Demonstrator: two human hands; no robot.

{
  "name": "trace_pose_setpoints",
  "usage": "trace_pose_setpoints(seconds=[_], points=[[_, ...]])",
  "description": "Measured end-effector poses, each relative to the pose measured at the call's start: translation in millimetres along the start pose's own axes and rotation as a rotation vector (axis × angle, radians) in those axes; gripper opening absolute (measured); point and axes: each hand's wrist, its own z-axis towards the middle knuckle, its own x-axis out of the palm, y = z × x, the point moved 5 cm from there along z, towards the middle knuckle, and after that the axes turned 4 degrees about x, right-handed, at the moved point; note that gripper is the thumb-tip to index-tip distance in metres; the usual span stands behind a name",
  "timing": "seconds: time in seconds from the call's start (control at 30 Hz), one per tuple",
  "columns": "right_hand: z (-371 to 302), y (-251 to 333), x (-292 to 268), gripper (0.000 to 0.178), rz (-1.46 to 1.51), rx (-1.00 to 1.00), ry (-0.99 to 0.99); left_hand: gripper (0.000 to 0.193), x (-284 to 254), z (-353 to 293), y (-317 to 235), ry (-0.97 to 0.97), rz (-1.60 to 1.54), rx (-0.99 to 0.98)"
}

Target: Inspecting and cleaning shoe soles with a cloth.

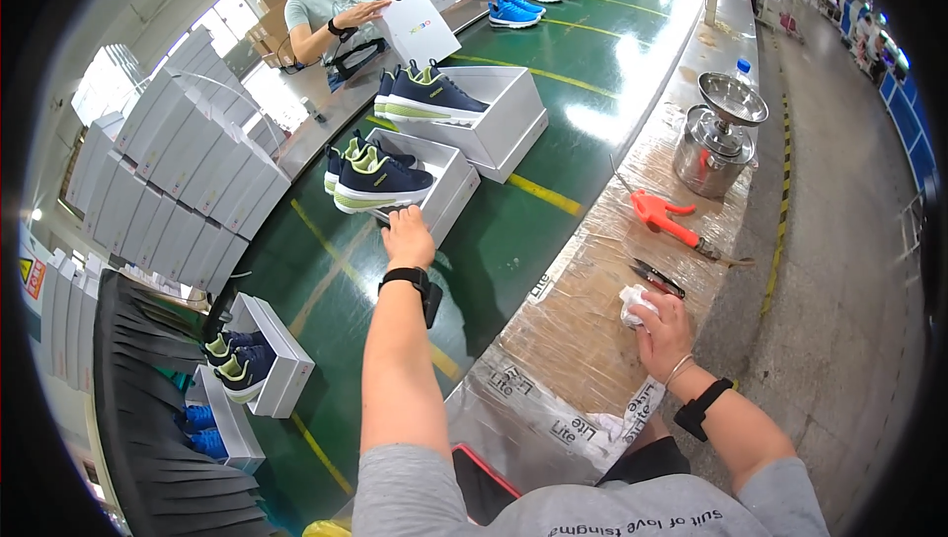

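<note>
My left hand (408, 239) reaches over the green conveyor to the near end of an open white shoe box (441, 193). Its fingers are closed at a small dark piece that I cannot make out, just below the shoes. A pair of navy sneakers (383, 180) with lime soles rests on that box. Behind it, a second white box (513, 127) bears another navy pair (434, 93). Over the wrapped side table (592, 340), my right hand (666, 336) is closed on a crumpled white wad (637, 307), cloth or paper. Dark-bladed snips (660, 278) lie beside it.
A red air gun (667, 216) and a metal pot with a dish (716, 137) stand farther along the table. Boxed shoes (242, 369) sit at left before a dark strip curtain (158, 419). Across the conveyor, another person holds a white lid (420, 29). White boxes (178, 172) are stacked high.
</note>
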Motion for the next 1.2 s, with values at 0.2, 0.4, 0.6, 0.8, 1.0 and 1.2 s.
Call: trace_pose_setpoints(seconds=[0.2, 0.4, 0.6, 0.8, 1.0, 1.2], points=[[1.1, 1.1, 1.7, 0.036, 0.015, 0.000, -0.010, 0.026, -23.9, -49.0, -17.9, 0.165, 0.193, 0.250], [2.4, 2.0, -5.3, 0.035, -0.038, 0.010, -0.020, 0.038, -129.6, -98.3, -24.7, 0.062, -0.193, 0.613], [3.1, 9.3, -5.8, 0.035, -0.023, -0.011, -0.026, 0.063, -141.7, -39.9, 57.6, 0.520, -0.054, 0.333], [-1.3, 7.6, -6.8, 0.034, -0.013, -0.018, -0.057, 0.069, -124.6, -25.9, 58.3, 0.780, -0.021, 0.129], [-7.1, 6.5, -8.8, 0.033, -0.004, -0.032, -0.073, 0.057, -150.0, -54.0, 41.8, 0.640, 0.314, 0.356], [-8.4, 4.8, -10.6, 0.030, 0.027, -0.045, -0.105, 0.053, -261.3, -98.4, 2.7, 0.206, 0.370, 0.498]])
